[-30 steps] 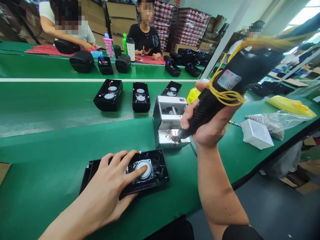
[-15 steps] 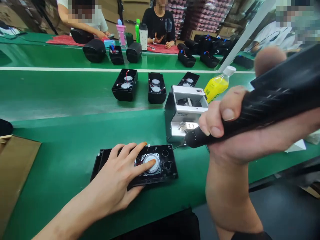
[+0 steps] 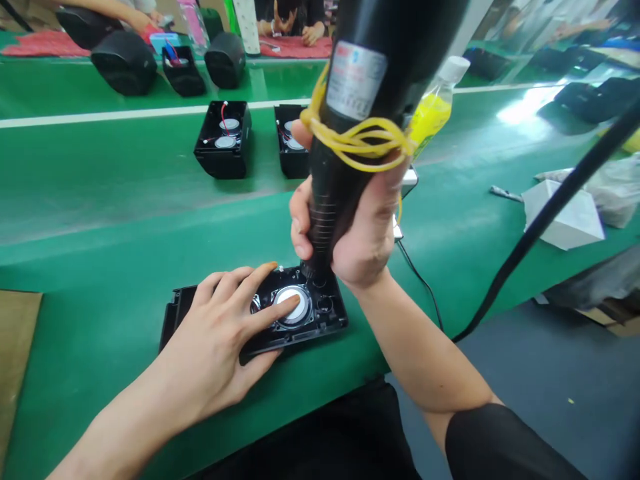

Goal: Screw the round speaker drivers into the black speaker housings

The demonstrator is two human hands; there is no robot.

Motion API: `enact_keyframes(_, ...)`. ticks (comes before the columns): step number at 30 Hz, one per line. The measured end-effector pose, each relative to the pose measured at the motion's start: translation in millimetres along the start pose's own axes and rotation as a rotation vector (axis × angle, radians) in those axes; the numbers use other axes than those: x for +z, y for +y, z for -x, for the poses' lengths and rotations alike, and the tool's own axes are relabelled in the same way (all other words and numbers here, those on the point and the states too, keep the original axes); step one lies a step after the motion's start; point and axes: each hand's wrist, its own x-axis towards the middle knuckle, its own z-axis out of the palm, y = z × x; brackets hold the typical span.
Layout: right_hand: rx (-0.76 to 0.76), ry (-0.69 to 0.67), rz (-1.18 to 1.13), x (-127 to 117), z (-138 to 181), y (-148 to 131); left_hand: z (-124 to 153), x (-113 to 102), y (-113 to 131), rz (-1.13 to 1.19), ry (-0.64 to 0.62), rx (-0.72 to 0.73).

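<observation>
On the green table lies a black speaker panel (image 3: 330, 312) with round silver-white drivers (image 3: 287, 312) set in it. My left hand (image 3: 225, 320) spans the panel, holding it down; the index fingertip rests on a driver and the thumb is at the near edge. A black electric screwdriver (image 3: 333, 180) stands nearly upright in my right hand (image 3: 367, 233), whose fingers wrap round its ribbed lower body. A yellow cord (image 3: 370, 137) is looped about the tool. Its nose is over the panel's far right corner; the bit tip is hidden.
Behind are open speaker housings (image 3: 223, 143) and closed black speakers (image 3: 124, 63). A yellow-labelled bottle (image 3: 437, 107) stands behind my right hand. A black cable (image 3: 550, 220) crosses on the right, near a white box (image 3: 563, 213). Cardboard (image 3: 17, 353) lies at left. Other people sit opposite.
My right hand has swung the electric screwdriver from slanting beside the panel to nearly upright over its far right corner. My left hand stays on the panel. The view has shifted.
</observation>
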Motion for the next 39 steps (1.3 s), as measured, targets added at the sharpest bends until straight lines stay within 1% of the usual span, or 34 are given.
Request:
enact_keyframes(5, 0.017, -0.056, -0.007, -3.4, -1.6, 3.5, -1.7, 0.2, 0.8, -0.009, -0.014, 0.004)
enact_keyframes(11, 0.059, -0.046, 0.034, -2.5, -2.5, 1.5, -0.4, 0.6, -0.5, -0.011, -0.018, 0.001)
enact_keyframes(13, 0.052, -0.031, 0.031, -2.2, -2.4, 1.5, 0.5, 0.5, -0.9, -0.011, -0.018, 0.001)
enact_keyframes(18, 0.047, -0.066, 0.076, -3.1, -2.7, 1.5, -0.1, 0.7, -0.7, -0.014, -0.020, 0.005)
enact_keyframes(29, 0.003, -0.030, -0.034, -0.2, -0.3, 9.5, 1.3, -0.6, -1.3, -0.013, -0.029, 0.005)
enact_keyframes(31, 0.020, -0.025, -0.039, -0.1, 1.1, 11.3, 0.6, -1.0, -0.8, -0.014, -0.030, 0.011)
enact_keyframes(33, 0.052, -0.064, -0.053, -1.2, 2.9, 13.1, -0.8, -1.7, -0.3, -0.021, -0.023, 0.018)
enact_keyframes(37, 0.036, -0.189, -0.114, -6.5, 7.5, 20.5, -3.7, -3.7, 1.0, -0.033, -0.031, 0.015)
enact_keyframes(39, 0.029, -0.221, -0.111, -9.0, 9.9, 24.6, -4.6, -4.1, 2.0, -0.030, -0.043, 0.009)
